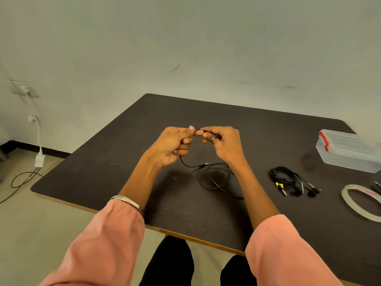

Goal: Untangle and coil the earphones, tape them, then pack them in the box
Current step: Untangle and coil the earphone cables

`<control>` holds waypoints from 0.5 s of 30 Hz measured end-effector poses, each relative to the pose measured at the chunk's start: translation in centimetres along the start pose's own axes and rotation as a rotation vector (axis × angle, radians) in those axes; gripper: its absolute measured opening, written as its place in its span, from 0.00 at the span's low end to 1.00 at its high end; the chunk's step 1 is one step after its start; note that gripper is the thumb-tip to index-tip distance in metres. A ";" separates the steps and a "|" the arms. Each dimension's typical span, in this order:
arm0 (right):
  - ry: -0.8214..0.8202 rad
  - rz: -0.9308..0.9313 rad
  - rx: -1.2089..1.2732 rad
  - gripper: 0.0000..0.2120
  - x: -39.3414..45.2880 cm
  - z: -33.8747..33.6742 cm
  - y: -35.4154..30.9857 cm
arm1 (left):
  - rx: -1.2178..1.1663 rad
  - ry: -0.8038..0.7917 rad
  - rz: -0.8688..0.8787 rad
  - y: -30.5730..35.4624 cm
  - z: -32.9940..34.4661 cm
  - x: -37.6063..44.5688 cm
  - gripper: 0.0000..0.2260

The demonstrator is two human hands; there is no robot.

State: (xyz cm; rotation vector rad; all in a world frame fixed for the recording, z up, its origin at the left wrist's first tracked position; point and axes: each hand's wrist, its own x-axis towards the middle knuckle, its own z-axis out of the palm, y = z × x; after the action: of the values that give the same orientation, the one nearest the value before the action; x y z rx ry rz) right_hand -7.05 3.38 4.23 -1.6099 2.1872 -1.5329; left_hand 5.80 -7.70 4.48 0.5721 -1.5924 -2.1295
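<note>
Dark brown desk [127, 162] with a light edge. On it: loose black earphone cable [214, 178] at centre; coiled black earphones [288, 179] to its right; clear lidded box [348, 150] with red latch; tape roll [358, 202] at the right edge.

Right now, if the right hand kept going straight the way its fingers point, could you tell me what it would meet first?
The right hand points left along the earphone cable, so it would probably meet the left hand first; their fingertips are already nearly touching.
</note>
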 end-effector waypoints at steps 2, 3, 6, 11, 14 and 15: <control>0.104 0.053 0.020 0.10 0.2 0.1 1.0 | 0.020 0.017 -0.038 -0.5 -0.5 0.3 0.13; 0.157 0.080 0.026 0.11 0.4 -0.1 1.6 | 0.030 0.022 -0.060 -0.9 -0.7 0.4 0.13; 0.325 0.135 -0.020 0.11 0.5 -0.2 2.3 | 0.023 0.011 -0.102 -1.8 -1.1 0.4 0.13; 0.454 0.198 -0.187 0.11 0.4 -0.1 2.6 | -0.055 0.003 -0.138 -2.2 -1.5 0.6 0.12; 0.257 0.033 -0.571 0.21 0.3 0.7 2.3 | -0.062 0.031 -0.128 -2.4 -1.6 0.6 0.12; 0.202 -0.059 -0.630 0.25 0.2 1.0 2.1 | -0.069 0.036 -0.118 -2.5 -1.5 0.7 0.12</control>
State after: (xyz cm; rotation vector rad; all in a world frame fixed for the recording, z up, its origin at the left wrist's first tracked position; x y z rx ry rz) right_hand -8.14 2.47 2.34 -1.7195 2.9745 -1.1113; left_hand 5.85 -8.59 1.66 0.6930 -1.4934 -2.2365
